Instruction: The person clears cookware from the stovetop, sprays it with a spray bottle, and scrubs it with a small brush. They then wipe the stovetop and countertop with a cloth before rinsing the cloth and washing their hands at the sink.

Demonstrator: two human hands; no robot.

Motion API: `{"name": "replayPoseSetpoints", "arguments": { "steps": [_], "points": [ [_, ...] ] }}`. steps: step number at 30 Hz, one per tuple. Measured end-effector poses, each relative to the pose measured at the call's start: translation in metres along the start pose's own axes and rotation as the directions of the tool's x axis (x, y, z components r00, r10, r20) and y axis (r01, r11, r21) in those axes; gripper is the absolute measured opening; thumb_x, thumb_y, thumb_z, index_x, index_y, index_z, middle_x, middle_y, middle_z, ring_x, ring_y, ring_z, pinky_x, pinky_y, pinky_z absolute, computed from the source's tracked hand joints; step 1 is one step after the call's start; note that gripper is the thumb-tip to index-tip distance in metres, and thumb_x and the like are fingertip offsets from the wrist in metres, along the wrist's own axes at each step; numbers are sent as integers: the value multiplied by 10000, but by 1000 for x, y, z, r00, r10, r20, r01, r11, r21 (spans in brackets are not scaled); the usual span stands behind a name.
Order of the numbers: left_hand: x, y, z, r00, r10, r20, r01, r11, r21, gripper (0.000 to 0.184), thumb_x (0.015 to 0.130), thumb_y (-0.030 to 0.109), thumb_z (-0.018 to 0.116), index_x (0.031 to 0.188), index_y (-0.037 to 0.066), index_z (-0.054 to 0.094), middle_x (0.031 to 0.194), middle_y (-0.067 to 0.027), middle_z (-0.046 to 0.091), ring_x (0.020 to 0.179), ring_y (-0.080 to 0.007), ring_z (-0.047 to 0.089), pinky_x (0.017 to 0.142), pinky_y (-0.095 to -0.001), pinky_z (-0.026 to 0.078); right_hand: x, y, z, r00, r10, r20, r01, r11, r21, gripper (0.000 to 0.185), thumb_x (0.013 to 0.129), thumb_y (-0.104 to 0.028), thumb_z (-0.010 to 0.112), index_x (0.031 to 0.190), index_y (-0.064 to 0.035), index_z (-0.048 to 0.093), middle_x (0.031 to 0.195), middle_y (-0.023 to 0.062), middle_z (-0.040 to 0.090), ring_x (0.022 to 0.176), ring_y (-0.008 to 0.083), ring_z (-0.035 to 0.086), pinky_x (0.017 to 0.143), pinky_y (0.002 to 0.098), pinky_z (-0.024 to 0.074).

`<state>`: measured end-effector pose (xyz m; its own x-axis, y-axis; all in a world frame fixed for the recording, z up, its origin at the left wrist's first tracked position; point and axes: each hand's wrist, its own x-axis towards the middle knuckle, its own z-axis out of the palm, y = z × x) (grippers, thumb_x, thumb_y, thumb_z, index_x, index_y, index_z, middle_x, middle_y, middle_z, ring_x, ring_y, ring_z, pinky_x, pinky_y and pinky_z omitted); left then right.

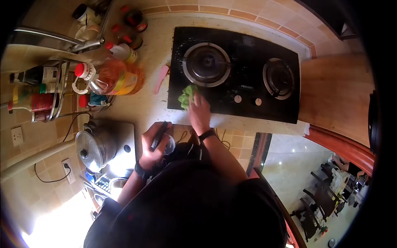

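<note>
My right hand [199, 112] has its fingers closed on a crumpled green cloth [187, 96]. The cloth rests on the front left corner of the black glass gas stove [231, 99], below the left burner [206, 65]. Near the counter's front edge, my left hand [151, 145] is wrapped round a clear bottle [169, 145] with a black top, which looks like a spray bottle. Part of that bottle is hidden by the hand. On the counter left of the stove lies a pink flat-handled tool [160, 79], its kind unclear. Water-like specks dot the stove's left side.
A large oil jug [120, 78] with a red cap stands left, with several sauce bottles [134, 20] behind it. A lidded pot [93, 151] sits lower left. A wooden panel [337, 89] borders the stove's right. Another person [351, 167] is far right.
</note>
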<state>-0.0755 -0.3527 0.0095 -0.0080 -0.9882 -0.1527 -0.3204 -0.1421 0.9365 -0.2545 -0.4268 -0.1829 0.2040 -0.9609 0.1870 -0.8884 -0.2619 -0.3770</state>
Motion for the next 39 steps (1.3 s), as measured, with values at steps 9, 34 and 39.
{"name": "replayPoseSetpoints", "arguments": {
  "steps": [9,34,39],
  "points": [
    [7,15,7,997,18,76,-16,999,-32,374,804,4,592,1165,-9,690,1023,-119,703,906,-199,658,831,-302,508,-20,47,-14,977,204,-64,-212,965,-156,429,886,-109,664,1314,-115,685,1510,118,509,1225,341,548,1022,442,489],
    [27,1,31,983,58,174,-50,997,-53,350,813,-39,589,1152,-39,677,1004,-119,710,857,-174,666,781,-280,510,-34,62,-34,959,280,-52,-284,948,-144,497,841,-104,658,1337,-135,667,1444,121,474,1103,377,551,809,472,550],
    [36,-1,38,973,99,208,-91,995,-49,348,805,-37,596,1144,-33,677,1018,-136,703,879,-199,676,809,-285,514,-25,64,-28,921,390,10,-352,843,-407,351,880,-170,650,1222,-106,695,1390,152,500,1080,358,555,850,447,530]
  ]
}}
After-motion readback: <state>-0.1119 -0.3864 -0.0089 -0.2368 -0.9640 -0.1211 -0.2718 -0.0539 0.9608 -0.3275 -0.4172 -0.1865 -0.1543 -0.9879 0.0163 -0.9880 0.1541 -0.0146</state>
